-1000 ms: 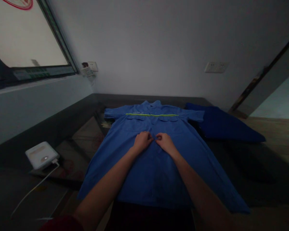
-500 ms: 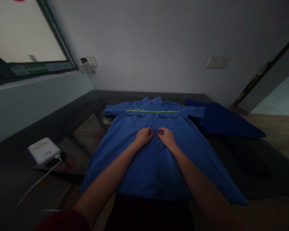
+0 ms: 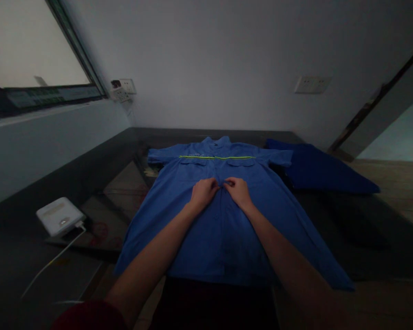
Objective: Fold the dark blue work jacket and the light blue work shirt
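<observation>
Pinching blue shirt (image 3: 223, 229) placket, hands (image 3: 222, 190)

Matt woven cloth is shown in the shirt (image 3: 223, 220), with a bright reflective stripe (image 3: 216, 157); smooth glossy plastic in the white box (image 3: 59, 216); a dark, faintly glossy surface in the table (image 3: 358, 238).

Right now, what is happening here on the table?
A person has a blue shirt spread flat on a dark table, collar away from them. The left hand and right hand meet at the front closure, below the yellow stripe, pinching the fabric. A darker blue cloth lies to the right, a white device to the left.
</observation>
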`<control>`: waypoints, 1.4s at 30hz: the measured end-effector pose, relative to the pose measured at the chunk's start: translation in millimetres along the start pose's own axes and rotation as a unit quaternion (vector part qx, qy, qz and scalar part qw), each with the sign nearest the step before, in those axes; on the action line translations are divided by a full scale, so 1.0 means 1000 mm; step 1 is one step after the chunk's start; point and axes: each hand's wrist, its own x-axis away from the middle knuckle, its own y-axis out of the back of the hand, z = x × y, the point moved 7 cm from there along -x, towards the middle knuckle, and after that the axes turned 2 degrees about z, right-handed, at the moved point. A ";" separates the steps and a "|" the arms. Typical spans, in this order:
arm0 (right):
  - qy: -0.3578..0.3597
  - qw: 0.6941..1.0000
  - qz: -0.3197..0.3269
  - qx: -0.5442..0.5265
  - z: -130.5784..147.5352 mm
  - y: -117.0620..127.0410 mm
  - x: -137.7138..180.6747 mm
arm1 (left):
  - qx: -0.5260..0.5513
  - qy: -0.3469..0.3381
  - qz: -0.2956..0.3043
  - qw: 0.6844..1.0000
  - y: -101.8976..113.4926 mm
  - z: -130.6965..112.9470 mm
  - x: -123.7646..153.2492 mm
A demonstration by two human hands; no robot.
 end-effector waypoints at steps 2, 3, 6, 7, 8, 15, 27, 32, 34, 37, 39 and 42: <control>0.009 1.000 -0.002 0.003 0.004 0.003 -0.002 | 0.002 -0.002 -0.009 1.000 0.002 0.000 0.001; 0.015 1.000 0.001 0.005 0.006 0.003 -0.003 | 0.004 -0.002 -0.012 1.000 0.003 -0.001 0.001; 0.023 0.999 0.026 -0.007 0.009 0.000 -0.003 | 0.015 0.002 -0.015 1.000 0.003 0.000 0.001; 0.021 0.999 0.035 -0.016 0.009 -0.001 -0.003 | 0.020 0.004 -0.016 1.000 0.003 0.000 0.001; 0.016 0.999 0.041 -0.028 0.008 -0.002 -0.003 | 0.025 0.006 -0.019 0.999 0.002 0.001 0.001; -0.046 0.965 0.138 -0.220 -0.005 -0.017 0.000 | 0.077 0.015 -0.034 0.996 -0.003 0.011 -0.004; 0.062 0.991 0.089 -0.081 0.008 -0.009 -0.010 | 0.175 0.036 -0.004 0.984 -0.006 0.016 -0.007; 0.077 0.986 0.136 -0.063 0.009 -0.014 -0.012 | 0.198 0.042 0.004 0.979 -0.007 0.021 -0.008; 0.070 0.984 0.143 -0.075 0.007 -0.016 -0.012 | 0.222 0.048 0.008 0.974 -0.010 0.024 -0.009; 0.060 0.985 0.137 -0.087 0.004 -0.019 -0.013 | 0.277 0.067 0.022 0.958 -0.016 0.029 -0.010; 0.057 0.987 0.126 -0.086 0.003 -0.020 -0.012 | 0.322 0.093 0.037 0.941 -0.021 0.033 -0.011; 0.057 0.989 0.110 -0.077 0.003 -0.022 -0.010 | 0.370 0.136 0.056 0.917 -0.027 0.038 -0.011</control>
